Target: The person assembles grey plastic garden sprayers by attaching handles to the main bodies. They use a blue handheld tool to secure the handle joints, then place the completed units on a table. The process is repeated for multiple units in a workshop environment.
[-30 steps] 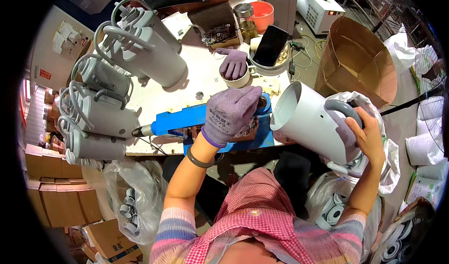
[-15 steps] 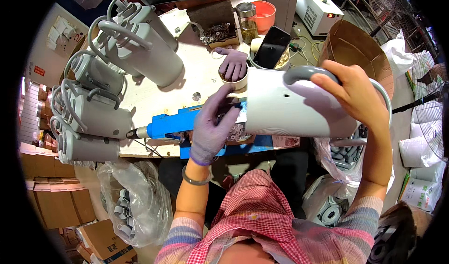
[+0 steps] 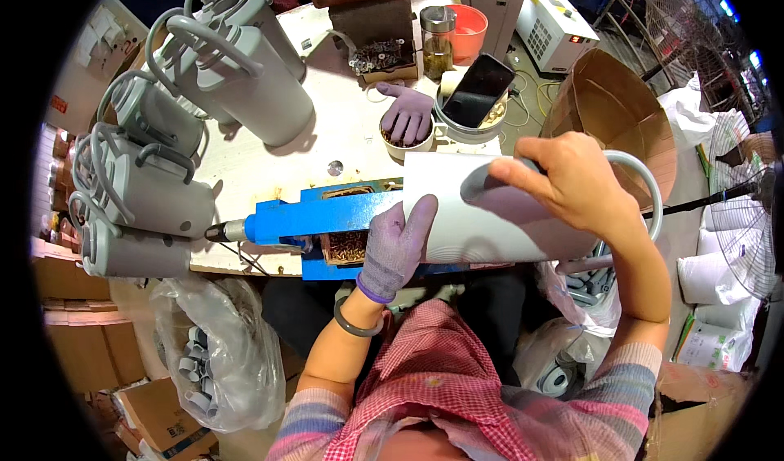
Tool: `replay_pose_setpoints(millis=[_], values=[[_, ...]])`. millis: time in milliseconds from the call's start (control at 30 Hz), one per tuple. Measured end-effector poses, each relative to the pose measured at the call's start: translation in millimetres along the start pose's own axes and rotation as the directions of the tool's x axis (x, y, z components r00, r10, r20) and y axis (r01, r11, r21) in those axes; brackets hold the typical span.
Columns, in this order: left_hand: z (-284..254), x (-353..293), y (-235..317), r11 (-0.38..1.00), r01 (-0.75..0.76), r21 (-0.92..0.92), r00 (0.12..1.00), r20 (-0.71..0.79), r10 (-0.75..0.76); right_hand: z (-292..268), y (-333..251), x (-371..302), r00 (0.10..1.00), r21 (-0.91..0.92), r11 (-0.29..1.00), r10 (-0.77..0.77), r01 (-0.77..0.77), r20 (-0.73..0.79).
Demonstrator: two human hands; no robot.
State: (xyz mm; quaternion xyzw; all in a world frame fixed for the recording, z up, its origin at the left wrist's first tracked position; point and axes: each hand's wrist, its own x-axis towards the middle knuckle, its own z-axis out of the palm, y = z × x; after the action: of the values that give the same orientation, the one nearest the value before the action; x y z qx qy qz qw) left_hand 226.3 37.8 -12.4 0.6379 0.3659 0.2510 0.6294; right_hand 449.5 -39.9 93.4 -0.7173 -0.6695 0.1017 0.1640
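Note:
A light grey jug-like canister (image 3: 490,216) lies on its side, its left end over the blue bar (image 3: 327,214) of a bench fixture. My right hand (image 3: 576,179) is closed around the dark grey handle (image 3: 482,182) on its upper side. My gloved left hand (image 3: 396,249) grips the canister's left end, thumb lying along the body; the other fingertips are partly hidden. Below the bar, a small box (image 3: 347,247) holds brass-coloured screws or similar small parts. A metal-tipped tool end (image 3: 224,231) juts from the fixture's left.
Several finished-looking grey canisters (image 3: 253,85) with hoses stand or lie at left. Behind are a cup (image 3: 406,146) topped by a loose purple glove (image 3: 407,114), a phone (image 3: 480,89), a jar (image 3: 437,44) and a red cup (image 3: 467,32). Plastic bags of grey parts (image 3: 200,371) flank my legs.
The canister has come down and left, further over the blue bar. My left hand, spread above the bar before, has moved to the canister's end. My right hand keeps hold of the handle.

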Motion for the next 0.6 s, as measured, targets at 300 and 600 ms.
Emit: replay_pose_setpoints(millis=[300, 600], values=[[-2, 1, 6, 0.998, -0.046, 0.052, 0.999, 0.000, 0.046, 8, 0, 2, 0.999, -0.006, 1.000, 0.014, -0.014, -0.034], [-6, 7, 0, 0.969, -0.094, 0.228, 0.996, 0.026, 0.090, 9, 6, -3, 0.996, 0.107, 0.990, 0.091, -0.093, 0.027]])
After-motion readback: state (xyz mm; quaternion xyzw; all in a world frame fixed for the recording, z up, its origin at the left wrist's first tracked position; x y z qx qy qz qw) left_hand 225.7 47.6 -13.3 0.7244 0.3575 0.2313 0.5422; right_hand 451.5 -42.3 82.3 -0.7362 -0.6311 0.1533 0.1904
